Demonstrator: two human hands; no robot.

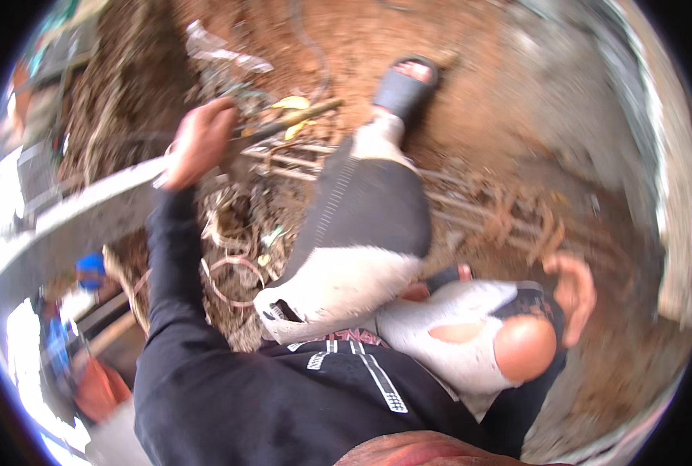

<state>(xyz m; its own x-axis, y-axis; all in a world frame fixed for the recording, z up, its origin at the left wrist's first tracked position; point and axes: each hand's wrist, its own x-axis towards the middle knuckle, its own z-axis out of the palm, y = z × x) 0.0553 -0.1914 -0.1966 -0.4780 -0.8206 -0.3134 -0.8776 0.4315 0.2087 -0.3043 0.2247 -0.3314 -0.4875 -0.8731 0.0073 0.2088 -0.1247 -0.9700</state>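
Note:
My left hand (200, 142) is closed at the far left, beside the end of a pale grey beam (89, 198). Its fingers are curled, and what they grip is hidden. A brownish stick-like piece (303, 115) slants up and right from close by this hand; whether the two touch, I cannot tell. Low on the right, beside my bent knee, my right hand (575, 295) hangs with its fingers apart and nothing visible in them. Thin long rods (478, 211) run across the ground between the hands, with rusty-brown loops (546, 237) around them near the right hand.
A ring of reddish wire or tube (233, 281) lies among litter on the left. Clear plastic (225, 48) rests on brown soil farther off. My sandalled foot (405, 85) is stretched forward. A grey wall or slab edge (649, 116) bounds the right; an orange cloth-like item (101, 388) is lower left.

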